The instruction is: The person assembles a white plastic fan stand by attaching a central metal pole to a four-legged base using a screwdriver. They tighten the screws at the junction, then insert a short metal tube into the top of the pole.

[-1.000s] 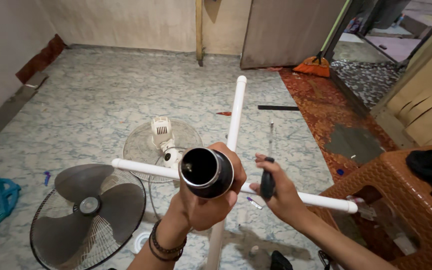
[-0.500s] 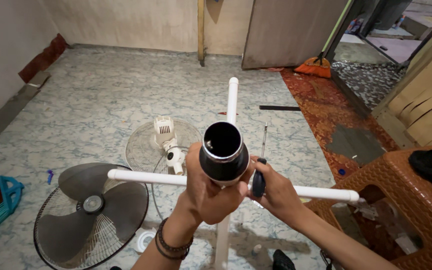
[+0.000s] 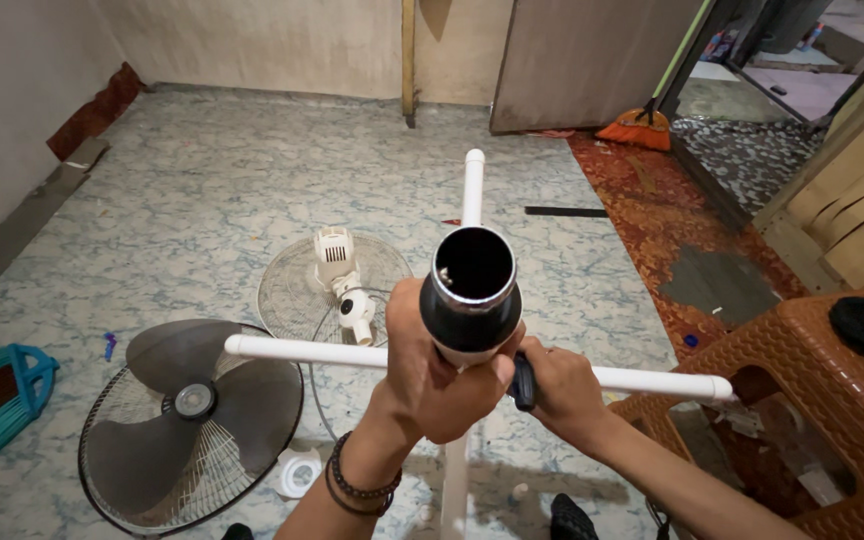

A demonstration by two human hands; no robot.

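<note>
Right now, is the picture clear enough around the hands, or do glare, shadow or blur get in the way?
Head view: mostly sharp and evenly lit. The black tube in the left hand shows only a dark hollow inside; its rim catches a small highlight. The right hand and its dark screwdriver handle sit partly hidden behind the tube. The doorway top right is brighter. Edges bend slightly from the wide lens.

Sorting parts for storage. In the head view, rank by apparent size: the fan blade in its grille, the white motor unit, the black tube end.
1. Fan blade in its grille, largest.
2 and 3. Black tube end and white motor unit look alike; the tube is nearer the camera, so unranked.
</note>
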